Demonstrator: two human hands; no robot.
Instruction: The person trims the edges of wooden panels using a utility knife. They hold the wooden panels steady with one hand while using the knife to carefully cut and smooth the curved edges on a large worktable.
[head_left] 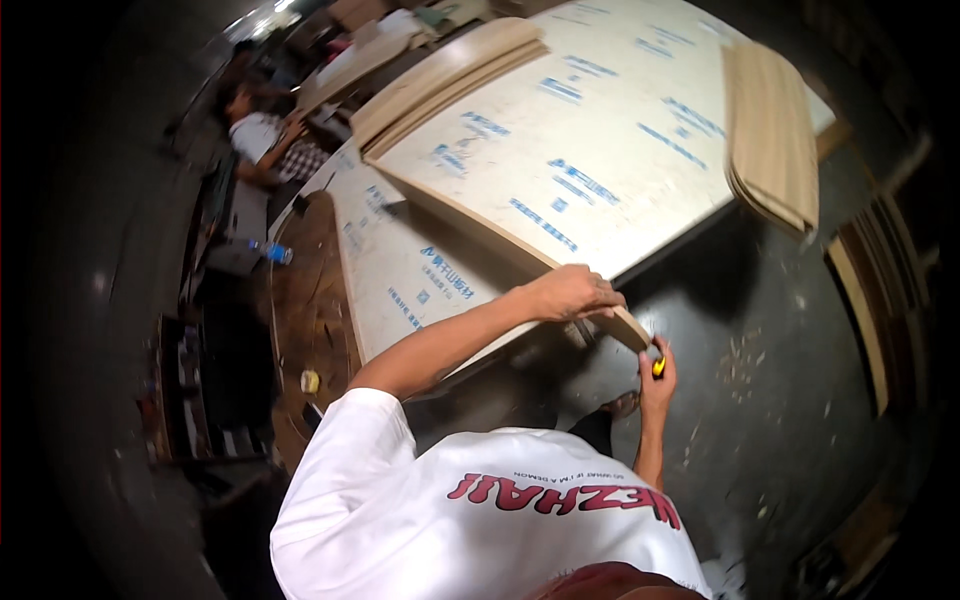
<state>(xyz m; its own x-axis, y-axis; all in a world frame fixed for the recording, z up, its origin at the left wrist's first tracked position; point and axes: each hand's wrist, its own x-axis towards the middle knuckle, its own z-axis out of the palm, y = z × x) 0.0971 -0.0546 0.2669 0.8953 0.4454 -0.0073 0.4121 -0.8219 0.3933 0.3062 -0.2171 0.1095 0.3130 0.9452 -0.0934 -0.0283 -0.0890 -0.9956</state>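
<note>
My left hand (pixel 575 293) is closed over the upper end of a narrow wooden board (pixel 628 328), close to the corner of a large white-faced panel. The board is seen nearly edge-on and slants down to the right. At its lower end, my right hand (pixel 657 375) is closed around a small yellow and black hand tool (pixel 659 366). Most of that tool is hidden by the fingers, so its exact kind does not show. The right fingertips are close to the board's end; whether they touch it I cannot tell.
Stacks of curved wooden boards lie on the white panel (pixel 620 130): one stack (pixel 450 85) at the far left, another (pixel 770 140) at the right. A brown table (pixel 315 290) with a tape roll (pixel 310 382) stands left. Another person (pixel 265 140) sits beyond. More boards (pixel 865 310) lean at right.
</note>
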